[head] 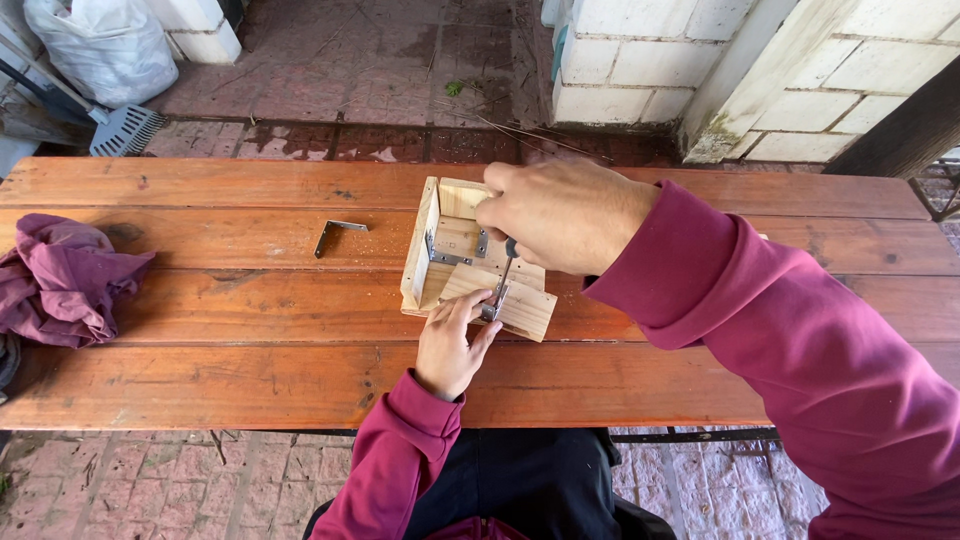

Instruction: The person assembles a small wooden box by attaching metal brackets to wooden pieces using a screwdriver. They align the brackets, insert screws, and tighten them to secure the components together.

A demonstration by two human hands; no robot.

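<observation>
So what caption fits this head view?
Right hand drives a screwdriver into a bracket steadied by the left hand.

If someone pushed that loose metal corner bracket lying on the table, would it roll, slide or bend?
The metal corner bracket looks like a thin bent strip, so it would probably slide, not roll. It lies on varnished planks of the wooden table, which may let it skid easily. Being small steel, it likely feels stiff and light, and hard to pinch up.
</observation>
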